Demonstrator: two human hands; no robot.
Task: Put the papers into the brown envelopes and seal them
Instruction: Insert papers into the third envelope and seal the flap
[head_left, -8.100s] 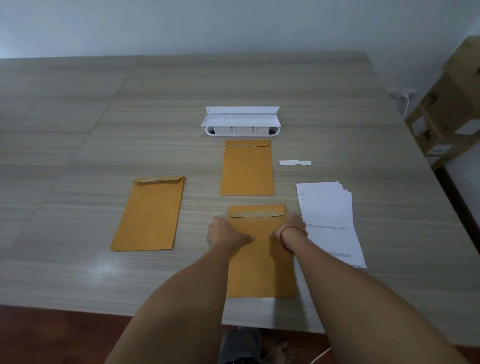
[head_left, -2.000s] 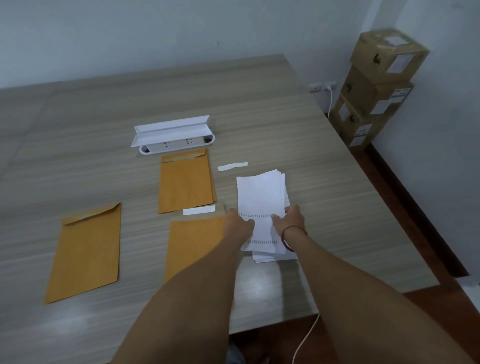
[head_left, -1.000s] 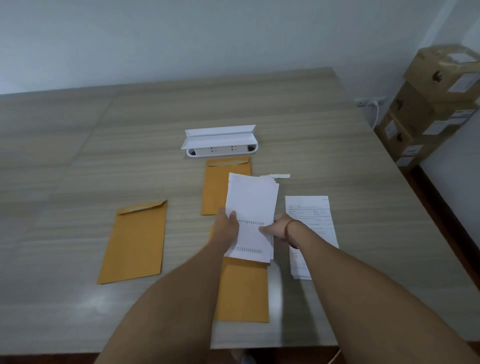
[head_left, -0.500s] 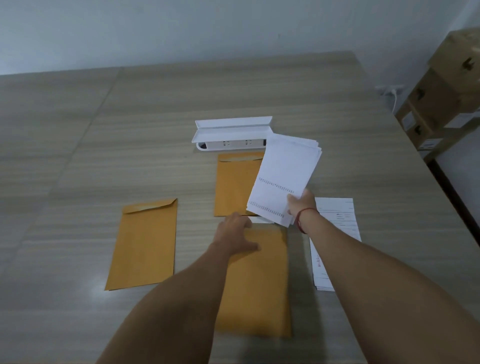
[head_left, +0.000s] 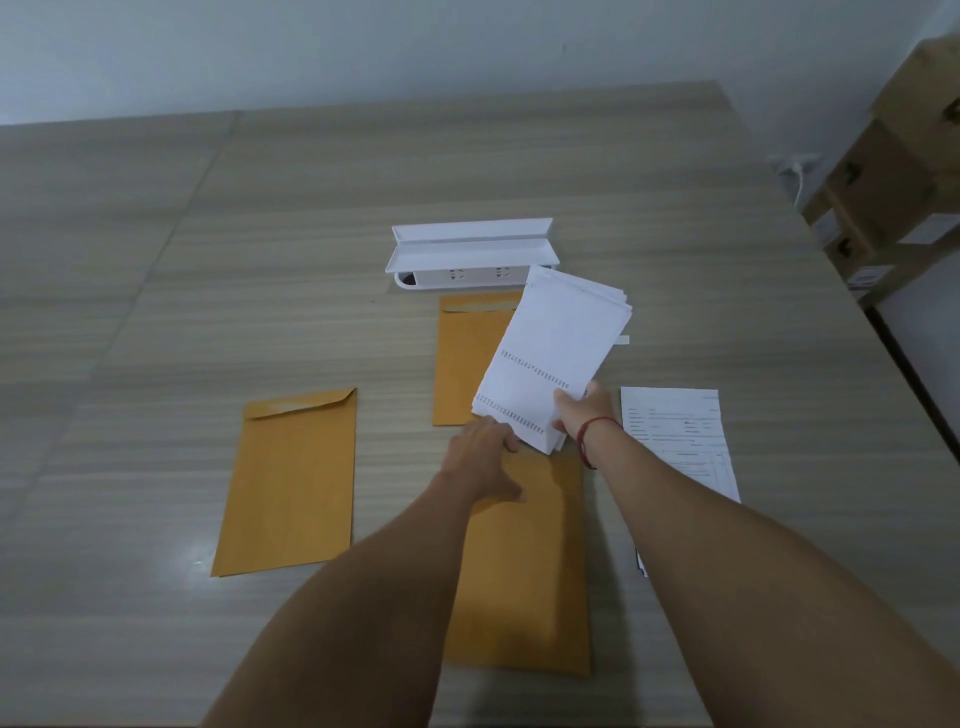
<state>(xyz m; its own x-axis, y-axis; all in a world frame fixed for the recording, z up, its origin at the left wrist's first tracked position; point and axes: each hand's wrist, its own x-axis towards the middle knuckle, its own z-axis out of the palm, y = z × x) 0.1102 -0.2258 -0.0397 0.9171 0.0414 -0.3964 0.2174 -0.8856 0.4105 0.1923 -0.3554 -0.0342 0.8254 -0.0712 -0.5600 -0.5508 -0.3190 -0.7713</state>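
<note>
Three brown envelopes lie on the wooden table. The near envelope (head_left: 540, 561) lies under my arms, and my left hand (head_left: 480, 457) rests on its top end at the mouth. My right hand (head_left: 582, 410) grips a small stack of white papers (head_left: 556, 353) by its lower corner, tilted up above the near envelope's mouth. A second envelope (head_left: 465, 358) lies behind, partly hidden by the held papers. The third envelope (head_left: 293, 478) lies to the left with its flap open.
More printed papers (head_left: 680, 441) lie flat to the right of my right forearm. A white power strip with an open white box (head_left: 470, 254) on it sits behind the envelopes. Cardboard boxes (head_left: 898, 171) stand beyond the table's right edge.
My right hand has lowered the paper stack a little toward the near envelope's mouth. My left hand stays on the envelope's top end.
</note>
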